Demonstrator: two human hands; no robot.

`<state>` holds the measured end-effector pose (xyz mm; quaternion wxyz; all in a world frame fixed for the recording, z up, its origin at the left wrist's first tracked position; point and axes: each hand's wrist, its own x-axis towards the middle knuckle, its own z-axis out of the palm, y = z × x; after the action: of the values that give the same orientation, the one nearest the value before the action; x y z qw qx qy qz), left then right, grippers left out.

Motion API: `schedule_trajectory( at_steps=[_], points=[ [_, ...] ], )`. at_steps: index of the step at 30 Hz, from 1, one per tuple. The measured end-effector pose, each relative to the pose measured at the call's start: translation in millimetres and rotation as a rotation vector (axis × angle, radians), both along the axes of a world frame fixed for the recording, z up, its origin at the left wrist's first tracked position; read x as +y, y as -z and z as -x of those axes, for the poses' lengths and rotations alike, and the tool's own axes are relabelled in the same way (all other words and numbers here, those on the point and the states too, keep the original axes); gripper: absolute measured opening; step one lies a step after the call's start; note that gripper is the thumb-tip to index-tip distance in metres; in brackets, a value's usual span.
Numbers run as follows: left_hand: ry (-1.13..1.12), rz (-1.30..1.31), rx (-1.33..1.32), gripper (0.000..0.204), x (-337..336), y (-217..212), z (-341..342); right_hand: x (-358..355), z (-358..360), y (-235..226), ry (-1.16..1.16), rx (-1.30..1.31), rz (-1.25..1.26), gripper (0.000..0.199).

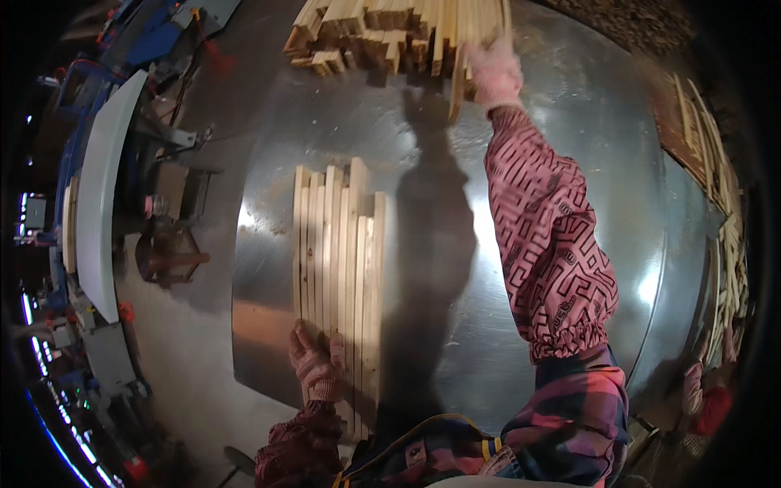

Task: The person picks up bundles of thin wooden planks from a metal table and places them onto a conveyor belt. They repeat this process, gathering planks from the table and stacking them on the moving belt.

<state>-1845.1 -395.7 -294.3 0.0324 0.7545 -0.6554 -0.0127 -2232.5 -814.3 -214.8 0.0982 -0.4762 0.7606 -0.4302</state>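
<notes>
Pale wooden strips (332,236) lie side by side lengthwise on a shiny metal tabletop (439,325), their far ends uneven. My left hand (316,366), in a pinkish glove, rests on their near left part with its fingers and thumb apart. Far ahead, my right hand (495,77), gloved in pink, reaches to the right side of a stacked pile of wooden strips (390,37). One strip (456,93) beside that hand juts toward me from the pile. Motion smears the right fingers, so their grip on it is unclear.
To the left stand a white-topped table (110,195) and a brown stool (171,254) on the floor. Long thin wood pieces (724,211) are heaped along the right. Another person in red (714,407) is at the lower right.
</notes>
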Motion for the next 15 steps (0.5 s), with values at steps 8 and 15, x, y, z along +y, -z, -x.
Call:
schedule_trajectory(
  at_steps=[8, 15],
  points=[
    [-0.008, 0.002, 0.114, 0.075, 3, 2, -2, 251, -93, 95, -0.507, 0.149, -0.338, 0.062],
    [-0.444, -0.227, 1.416, 0.061, -9, 52, -88, 454, -176, 129, -0.480, -0.127, -0.208, 0.055]
  ],
)
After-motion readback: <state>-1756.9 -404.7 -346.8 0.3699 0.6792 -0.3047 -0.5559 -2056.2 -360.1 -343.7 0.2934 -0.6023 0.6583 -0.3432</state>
